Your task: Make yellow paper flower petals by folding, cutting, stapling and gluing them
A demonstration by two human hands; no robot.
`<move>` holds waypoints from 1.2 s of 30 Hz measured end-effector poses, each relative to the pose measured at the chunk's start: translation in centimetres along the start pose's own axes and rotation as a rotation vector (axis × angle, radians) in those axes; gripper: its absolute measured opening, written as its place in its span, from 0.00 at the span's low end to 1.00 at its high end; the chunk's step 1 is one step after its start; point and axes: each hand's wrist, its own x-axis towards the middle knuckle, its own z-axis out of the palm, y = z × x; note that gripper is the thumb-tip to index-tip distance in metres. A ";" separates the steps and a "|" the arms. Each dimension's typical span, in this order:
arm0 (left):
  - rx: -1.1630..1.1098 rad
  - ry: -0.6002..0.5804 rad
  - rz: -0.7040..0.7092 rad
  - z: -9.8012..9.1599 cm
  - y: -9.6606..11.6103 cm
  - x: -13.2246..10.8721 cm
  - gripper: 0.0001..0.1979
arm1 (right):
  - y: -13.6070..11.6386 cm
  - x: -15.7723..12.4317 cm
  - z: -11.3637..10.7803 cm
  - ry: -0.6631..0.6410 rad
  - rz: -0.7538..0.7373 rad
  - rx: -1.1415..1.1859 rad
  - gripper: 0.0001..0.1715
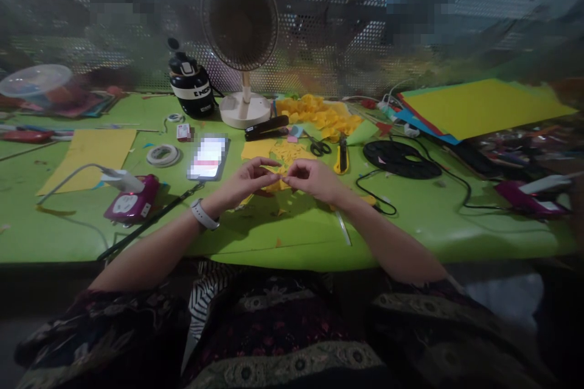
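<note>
My left hand [256, 179] and my right hand [308, 179] meet at the middle of the green table. The thumb and fingers of each are pinched together, fingertips nearly touching, on a small yellow piece that is mostly hidden. Just beyond the hands lie yellow paper [258, 149] and a heap of small yellow scraps [292, 151]. Farther back is a pile of yellow crumpled paper pieces [314, 110]. Black scissors [319, 144] and a yellow cutter [341, 158] lie beyond my right hand.
A phone [208, 157], tape roll [163, 155] and purple power adapter [134, 200] lie left. Behind stand a black bottle [194, 88] and a fan [245, 106]. To the right are a black reel [401, 159], cables and coloured sheets [483, 108].
</note>
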 end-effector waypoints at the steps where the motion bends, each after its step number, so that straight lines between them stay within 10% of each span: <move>1: -0.004 -0.021 0.006 -0.1 -0.1 0.0 0.22 | 0.0 0.0 0.0 0.003 -0.001 -0.005 0.09; 27: -0.082 -0.022 -0.005 -0.2 -0.2 0.4 0.23 | -0.2 0.1 0.0 -0.058 0.066 0.237 0.16; 36: -0.044 -0.001 -0.205 -0.6 0.3 0.5 0.15 | -0.6 -0.1 -0.4 -0.047 0.025 0.216 0.13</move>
